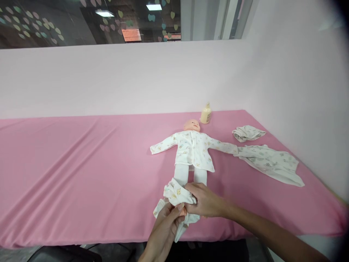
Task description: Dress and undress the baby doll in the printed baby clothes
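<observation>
Pink cloth [81, 163]; white, perhaps animal-printed shirt [193, 149].

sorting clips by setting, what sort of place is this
Probably a staged baby-care practice booth, not a home: a long table draped in pink cloth, plain pale partition walls, and a baby doll lying on it while the left hand and right hand grip a printed garment at its legs.

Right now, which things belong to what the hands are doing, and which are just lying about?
In use: doll; bunched garment at its feet, gripped by left hand and right hand.
Lying about: bottle by the doll's head; crumpled cloth; spread garment on the right.
</observation>
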Motion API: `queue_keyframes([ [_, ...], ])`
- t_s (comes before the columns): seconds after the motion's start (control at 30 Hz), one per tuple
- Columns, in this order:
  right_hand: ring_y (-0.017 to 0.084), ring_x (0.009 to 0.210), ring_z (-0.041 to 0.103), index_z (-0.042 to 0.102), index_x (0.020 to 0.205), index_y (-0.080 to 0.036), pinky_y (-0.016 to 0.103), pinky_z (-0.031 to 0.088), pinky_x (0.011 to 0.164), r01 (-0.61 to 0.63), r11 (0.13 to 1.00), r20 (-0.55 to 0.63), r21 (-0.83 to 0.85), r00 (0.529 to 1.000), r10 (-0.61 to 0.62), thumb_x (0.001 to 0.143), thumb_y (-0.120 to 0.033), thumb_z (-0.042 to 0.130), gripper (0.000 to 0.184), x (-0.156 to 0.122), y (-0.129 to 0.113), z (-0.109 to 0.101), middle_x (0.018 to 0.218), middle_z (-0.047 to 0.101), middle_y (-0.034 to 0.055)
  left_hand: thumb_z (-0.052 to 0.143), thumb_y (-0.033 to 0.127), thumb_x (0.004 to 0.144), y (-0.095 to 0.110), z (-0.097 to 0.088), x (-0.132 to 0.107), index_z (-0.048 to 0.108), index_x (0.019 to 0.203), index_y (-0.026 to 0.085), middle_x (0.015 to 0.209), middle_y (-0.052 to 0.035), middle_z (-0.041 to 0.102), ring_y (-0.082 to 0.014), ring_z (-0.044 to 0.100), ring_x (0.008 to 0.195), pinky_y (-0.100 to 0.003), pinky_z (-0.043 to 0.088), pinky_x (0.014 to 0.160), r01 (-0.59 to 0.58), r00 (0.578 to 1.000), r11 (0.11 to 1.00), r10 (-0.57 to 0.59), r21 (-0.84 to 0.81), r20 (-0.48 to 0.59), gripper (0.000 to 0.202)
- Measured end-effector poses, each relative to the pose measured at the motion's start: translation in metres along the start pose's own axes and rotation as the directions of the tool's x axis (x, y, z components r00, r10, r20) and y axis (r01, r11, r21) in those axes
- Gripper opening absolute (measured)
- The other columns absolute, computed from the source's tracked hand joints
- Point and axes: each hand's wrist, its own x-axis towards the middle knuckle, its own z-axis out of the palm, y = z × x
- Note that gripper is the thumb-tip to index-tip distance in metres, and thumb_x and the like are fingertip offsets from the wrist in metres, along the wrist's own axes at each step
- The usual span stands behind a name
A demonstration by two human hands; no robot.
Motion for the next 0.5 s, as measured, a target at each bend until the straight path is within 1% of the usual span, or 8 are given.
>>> queue_keyframes([
  [0.07,0.013,0.070,0.047,0.045,0.079,-0.020,0.025,0.033,0.063,-0.005,1.000,0.005,-0.015,1.000,0.005,0.080,-0.033,0.064,0.023,0.000,0.000,0.000,0.077,0.053,-0.0016,0.079,0.033,0.074,0.003,0.004,0.000,0.062,0.105,0.012,0.090,-0.0054,0.064,-0.0104,0.059,0.073,-0.024,0.050,0.072,-0.031,1.000,0.998,0.031,0.061,0.006,0.041],
  [0.13,0.015,0.076,0.051,0.048,0.083,-0.020,0.027,0.037,0.068,-0.020,0.999,0.004,-0.029,1.000,0.020,0.079,-0.031,0.064,0.019,0.001,0.001,0.002,0.082,0.057,-0.0004,0.077,0.036,0.075,0.010,0.006,-0.002,0.060,0.106,0.013,0.089,-0.0048,0.063,-0.0127,0.059,0.076,-0.026,0.050,0.073,-0.061,0.998,0.987,0.058,0.148,0.028,0.042],
  [0.2,0.017,0.081,0.053,0.050,0.086,-0.020,0.029,0.039,0.073,-0.029,0.998,-0.005,-0.048,1.000,0.029,0.078,-0.028,0.063,0.017,0.001,0.001,0.005,0.085,0.059,0.0007,0.075,0.038,0.076,0.018,0.005,-0.004,0.058,0.113,0.015,0.093,-0.0055,0.064,-0.0158,0.060,0.083,-0.029,0.050,0.076,-0.078,0.997,0.963,0.069,0.257,0.044,0.047],
  [0.27,0.018,0.083,0.054,0.050,0.085,-0.020,0.029,0.039,0.076,-0.032,0.998,-0.018,-0.060,0.999,0.031,0.077,-0.023,0.061,0.014,0.002,0.000,0.007,0.086,0.059,0.0012,0.073,0.041,0.076,0.027,0.002,-0.004,0.055,0.120,0.016,0.100,-0.0070,0.064,-0.0186,0.060,0.089,-0.031,0.051,0.079,-0.077,0.997,0.920,0.063,0.385,0.051,0.054],
  [0.33,0.017,0.082,0.053,0.047,0.082,-0.020,0.029,0.039,0.074,-0.060,0.996,-0.047,-0.071,0.997,0.057,0.075,-0.018,0.058,0.013,0.004,-0.001,0.008,0.083,0.058,0.0008,0.070,0.046,0.077,0.035,-0.002,-0.004,0.055,0.116,0.015,0.101,-0.0077,0.064,-0.0201,0.060,0.092,-0.031,0.050,0.080,-0.075,0.997,0.857,0.048,0.510,0.065,0.052],
  [0.4,0.016,0.077,0.052,0.045,0.079,-0.020,0.028,0.038,0.070,-0.107,0.991,-0.085,-0.077,0.991,0.101,0.073,-0.016,0.056,0.013,0.005,-0.003,0.007,0.078,0.055,-0.0003,0.066,0.049,0.080,0.040,-0.004,-0.004,0.057,0.106,0.014,0.098,-0.0074,0.064,-0.0204,0.061,0.090,-0.029,0.049,0.077,-0.074,0.997,0.796,0.045,0.601,0.062,0.045],
  [0.5,0.016,0.075,0.050,0.045,0.079,-0.020,0.027,0.035,0.066,-0.152,0.984,-0.141,-0.091,0.980,0.139,0.072,-0.015,0.054,0.013,0.008,-0.006,0.003,0.076,0.053,-0.0009,0.062,0.044,0.081,0.042,-0.003,-0.004,0.056,0.100,0.014,0.094,-0.0058,0.064,-0.0197,0.061,0.087,-0.027,0.048,0.073,-0.059,0.998,0.772,0.061,0.633,0.019,0.036],
])
